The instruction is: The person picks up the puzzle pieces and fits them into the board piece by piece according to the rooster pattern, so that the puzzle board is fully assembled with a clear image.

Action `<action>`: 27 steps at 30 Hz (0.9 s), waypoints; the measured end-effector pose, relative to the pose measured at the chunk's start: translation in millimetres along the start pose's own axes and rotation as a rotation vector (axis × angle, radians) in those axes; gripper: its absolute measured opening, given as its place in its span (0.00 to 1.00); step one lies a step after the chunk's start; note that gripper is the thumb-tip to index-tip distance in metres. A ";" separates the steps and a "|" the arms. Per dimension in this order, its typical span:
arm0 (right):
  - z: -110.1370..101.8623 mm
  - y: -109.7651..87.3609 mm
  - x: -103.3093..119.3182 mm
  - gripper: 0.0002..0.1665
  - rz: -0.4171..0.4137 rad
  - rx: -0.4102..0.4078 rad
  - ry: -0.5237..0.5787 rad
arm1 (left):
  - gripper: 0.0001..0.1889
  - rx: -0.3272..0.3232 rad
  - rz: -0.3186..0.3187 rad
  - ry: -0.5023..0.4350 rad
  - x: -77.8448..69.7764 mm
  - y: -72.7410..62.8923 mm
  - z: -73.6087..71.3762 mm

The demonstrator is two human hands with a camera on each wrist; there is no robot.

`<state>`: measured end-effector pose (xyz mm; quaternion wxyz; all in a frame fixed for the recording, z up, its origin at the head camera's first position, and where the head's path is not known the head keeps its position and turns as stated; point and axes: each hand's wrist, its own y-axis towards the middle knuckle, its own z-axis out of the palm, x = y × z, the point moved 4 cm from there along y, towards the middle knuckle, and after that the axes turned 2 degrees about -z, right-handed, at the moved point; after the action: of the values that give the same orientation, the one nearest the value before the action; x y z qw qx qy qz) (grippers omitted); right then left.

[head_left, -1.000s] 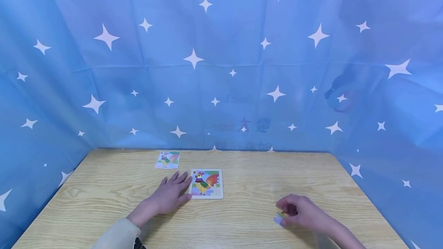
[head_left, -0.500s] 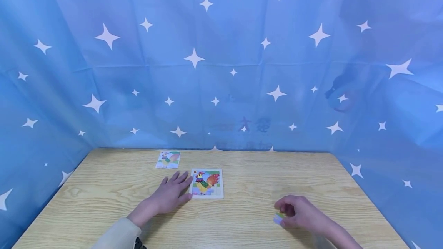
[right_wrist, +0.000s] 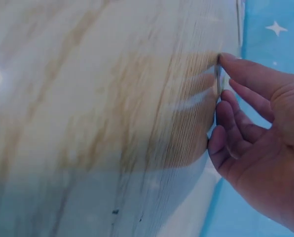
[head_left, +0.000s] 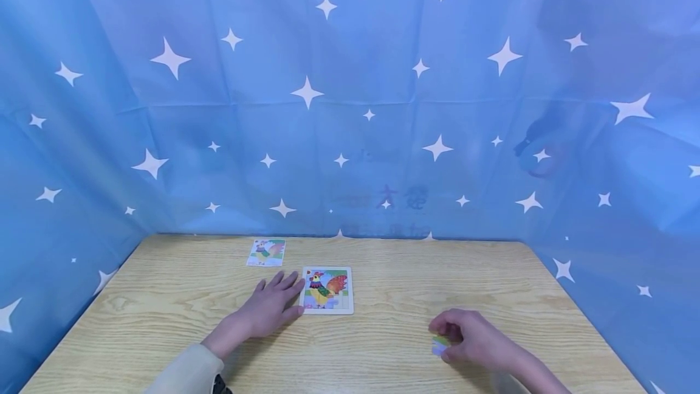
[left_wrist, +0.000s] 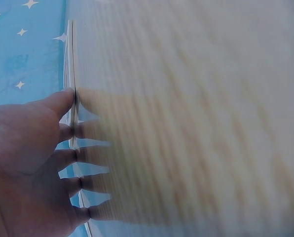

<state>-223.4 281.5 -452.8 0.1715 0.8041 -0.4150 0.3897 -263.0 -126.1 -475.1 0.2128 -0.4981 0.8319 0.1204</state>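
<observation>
A framed jigsaw puzzle (head_left: 327, 290) with a rooster picture lies flat mid-table; a pale patch shows at its lower right. My left hand (head_left: 268, 307) lies with fingers spread, thumb and fingertips touching the frame's left edge, as the left wrist view (left_wrist: 33, 158) also shows from low down. Off to the right, my right hand (head_left: 476, 338) has its thumb and curled fingers around a small puzzle piece (head_left: 439, 345) at the tabletop. Green and lilac show on the piece, partly covered by the fingers. In the right wrist view, the piece (right_wrist: 218, 81) appears edge-on between thumb and fingers.
A paper card (head_left: 266, 253) with the same rooster picture lies behind the left hand, near the back edge. The wooden table (head_left: 394, 284) ends at a blue curtain (head_left: 350, 138) with white stars, which also hangs along both sides.
The right hand's fingertips have shifted slightly left around the puzzle piece, and more of the piece shows. The left hand and the framed puzzle have stayed in place.
</observation>
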 end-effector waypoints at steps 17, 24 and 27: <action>-2.2 1.9 -3.0 0.14 -0.118 0.039 0.006 | 0.33 -0.002 -0.005 0.016 3.2 -0.3 2.2; -2.1 0.9 -3.3 0.11 -0.144 0.033 0.027 | 0.33 -0.001 -0.004 0.003 0.7 -0.4 -0.5; -2.7 1.3 -2.1 0.08 -0.131 0.028 0.057 | 0.32 -0.002 -0.003 0.001 0.3 -0.2 -0.7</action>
<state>-226.5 283.4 -452.8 0.1970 0.8204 -0.3512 0.4060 -263.1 -126.8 -474.6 0.2120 -0.4994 0.8313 0.1205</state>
